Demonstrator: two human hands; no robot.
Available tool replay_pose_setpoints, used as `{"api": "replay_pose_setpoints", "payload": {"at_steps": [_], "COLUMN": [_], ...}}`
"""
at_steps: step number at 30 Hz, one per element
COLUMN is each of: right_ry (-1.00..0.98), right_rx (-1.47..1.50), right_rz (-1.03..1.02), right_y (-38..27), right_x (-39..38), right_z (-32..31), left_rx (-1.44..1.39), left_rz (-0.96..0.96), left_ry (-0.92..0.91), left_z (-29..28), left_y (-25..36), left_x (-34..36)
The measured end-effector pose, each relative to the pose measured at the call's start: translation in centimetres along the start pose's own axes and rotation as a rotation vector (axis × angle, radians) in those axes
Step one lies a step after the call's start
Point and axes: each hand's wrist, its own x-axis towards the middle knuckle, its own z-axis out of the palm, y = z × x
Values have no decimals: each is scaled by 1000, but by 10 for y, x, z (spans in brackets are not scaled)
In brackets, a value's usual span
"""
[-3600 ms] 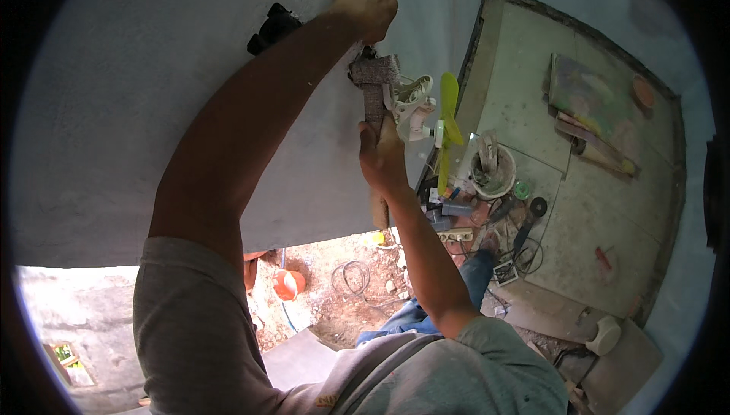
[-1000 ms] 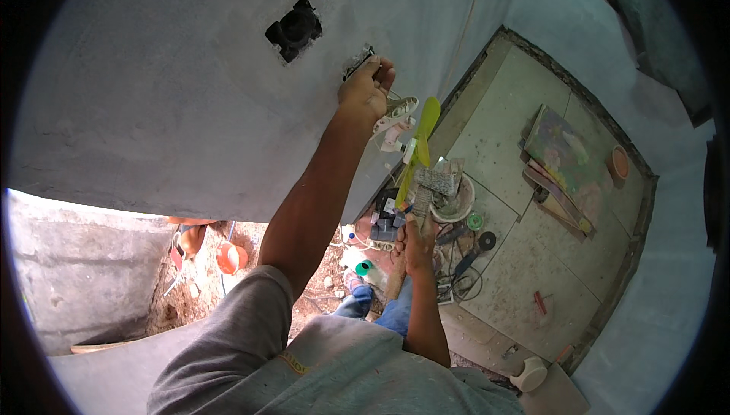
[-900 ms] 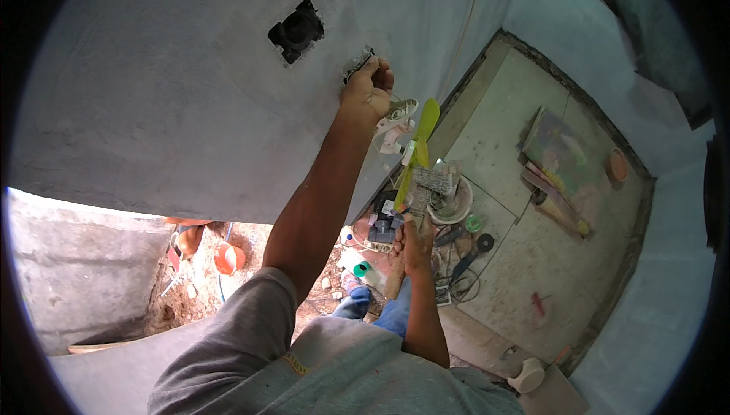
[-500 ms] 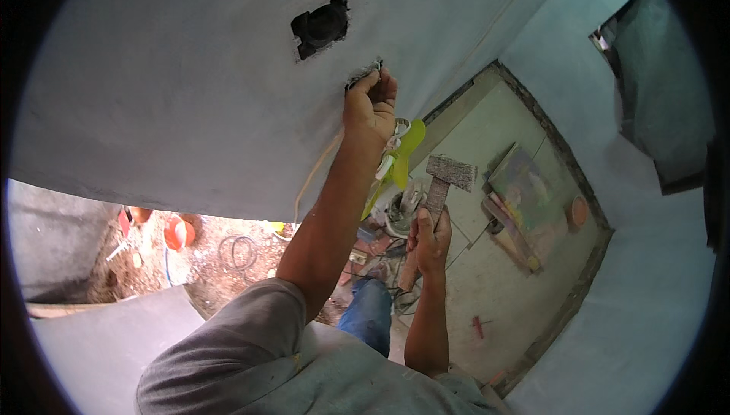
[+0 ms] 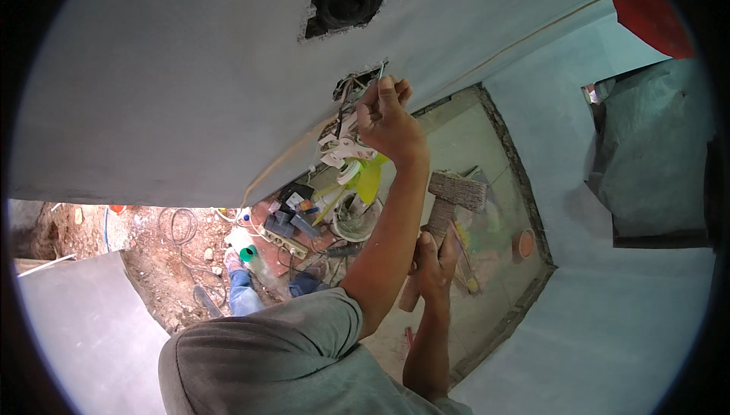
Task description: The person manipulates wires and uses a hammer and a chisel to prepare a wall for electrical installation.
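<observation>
Overhead, a rough dark box cutout point(image 5: 348, 1) is seen in the grey plastered wall point(image 5: 167, 88); just below it, at a smaller opening point(image 5: 359, 83), the left hand point(image 5: 386, 117) is raised, fingers pinched on thin wires so they are kept clear of the hole. Further right, lower, the right hand point(image 5: 432, 263) is wrapped around a hammer point(image 5: 445, 213) by its handle, head up, held ready.

dirt floor point(image 5: 163, 259), bucket point(image 5: 354, 223), power strip point(image 5: 285, 242)
</observation>
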Motion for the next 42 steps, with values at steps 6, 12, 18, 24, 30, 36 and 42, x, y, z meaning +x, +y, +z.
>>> {"api": "replay_pose_setpoints", "payload": {"at_steps": [6,12,18,24,30,36,42], "right_ry": [13,44,82,93,-17,-118,-168], "right_rx": [-34,26,53,-6,-158,-452,-477], "right_rz": [5,12,58,52,-110,-354,-398], "right_y": [-10,-5,-1,1,-16,-53,-62], "right_x": [8,5,-7,-8,13,56,74], "right_z": [-38,-43,-37,-46,-54,-53,-54], "left_rx": [174,145,132,150,203,199,177], "left_rz": [174,160,212,389,438,441,412], "left_ry": [-31,-26,-51,-60,17,63,55], "left_z": [0,2,3,1,1,3,5], "left_y": [-4,1,-7,-25,-34,-35,-34], "left_x": [3,9,9,14,18,15,12]}}
